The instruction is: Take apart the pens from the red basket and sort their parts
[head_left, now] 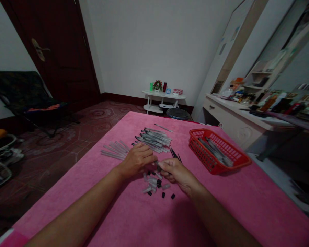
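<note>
Both my hands meet over a pink cloth-covered table [134,219]. My left hand [137,159] is closed, its fingers curled and pinching a small pen part against my right hand. My right hand [175,172] is closed too, and dark thin pen refills [175,154] stick out past its fingers. Below the hands lies a scatter of small black and clear pen caps and tips [154,185]. Beyond the left hand sits a heap of grey pen barrels with black ends [154,139], and a row of clear barrels [115,150] lies to its left.
A red plastic basket [237,161] with several assembled pens stands at the right. One loose pen [163,128] lies near the table's far edge. Beyond are a tiled floor, a dark door [56,51], a folding chair [28,99], a small white shelf [163,97] and a cluttered dresser [237,113].
</note>
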A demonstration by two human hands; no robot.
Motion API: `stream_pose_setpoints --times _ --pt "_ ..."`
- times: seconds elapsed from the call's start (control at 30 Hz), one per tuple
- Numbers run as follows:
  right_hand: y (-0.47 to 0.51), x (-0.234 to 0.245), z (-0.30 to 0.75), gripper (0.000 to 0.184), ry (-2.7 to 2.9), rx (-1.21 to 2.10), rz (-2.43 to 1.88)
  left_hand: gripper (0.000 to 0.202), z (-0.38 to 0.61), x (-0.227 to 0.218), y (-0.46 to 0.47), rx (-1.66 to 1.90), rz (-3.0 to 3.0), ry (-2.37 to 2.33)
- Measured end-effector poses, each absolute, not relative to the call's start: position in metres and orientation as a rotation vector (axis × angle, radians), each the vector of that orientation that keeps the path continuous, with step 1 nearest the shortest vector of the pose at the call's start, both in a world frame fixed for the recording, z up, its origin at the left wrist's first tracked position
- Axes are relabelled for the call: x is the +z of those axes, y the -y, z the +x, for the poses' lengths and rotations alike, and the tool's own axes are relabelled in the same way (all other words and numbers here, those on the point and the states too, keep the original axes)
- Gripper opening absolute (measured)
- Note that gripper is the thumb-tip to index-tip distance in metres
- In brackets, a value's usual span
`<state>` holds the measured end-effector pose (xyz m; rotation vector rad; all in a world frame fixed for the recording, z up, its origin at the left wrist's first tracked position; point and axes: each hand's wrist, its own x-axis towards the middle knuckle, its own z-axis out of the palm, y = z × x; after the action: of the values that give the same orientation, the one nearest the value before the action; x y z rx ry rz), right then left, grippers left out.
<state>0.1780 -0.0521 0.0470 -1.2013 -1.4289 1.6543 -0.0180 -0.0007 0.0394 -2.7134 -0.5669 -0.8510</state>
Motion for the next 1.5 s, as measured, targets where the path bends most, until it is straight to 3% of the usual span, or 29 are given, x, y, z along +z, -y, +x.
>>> stream_pose_setpoints --times 0.23,0.37,0.63,0.77,0.97,1.07,1.27,1.5 --pt "0.055 0.054 0.181 0.028 2.017 0.467 -1.420 0.028 -0.015 0.043 0.003 -0.731 -2.858 0.941" --pt "0.054 0.059 0.192 0.019 2.081 0.110 -1.462 0.037 -0.019 0.049 -0.003 -0.729 -2.850 1.496" --pt "0.057 0.036 0.177 0.008 2.218 0.421 -1.542 0.023 -0.015 0.044 -0.013 -1.416 -3.030 1.418" --pt "0.056 0.032 0.175 0.011 2.160 0.504 -1.472 0.012 -0.009 0.039 -0.011 -1.780 -3.030 1.407" --pt "0.044 0.033 0.179 0.025 1.603 0.985 -1.264 0.014 -0.002 0.043 -0.007 -3.302 -2.653 1.286" --pt "0.043 0.031 0.178 0.038 1.428 1.205 -1.249 0.012 0.000 0.039 -0.008 -3.790 -2.237 1.345" --pt "0.048 0.028 0.172 0.046 1.301 1.395 -1.234 0.009 0.004 0.026 -0.008 -4.011 -1.953 1.469" --pt "0.050 0.033 0.175 0.025 1.472 0.960 -1.313 0.021 0.008 0.022 -0.003 -3.848 -1.938 1.762"
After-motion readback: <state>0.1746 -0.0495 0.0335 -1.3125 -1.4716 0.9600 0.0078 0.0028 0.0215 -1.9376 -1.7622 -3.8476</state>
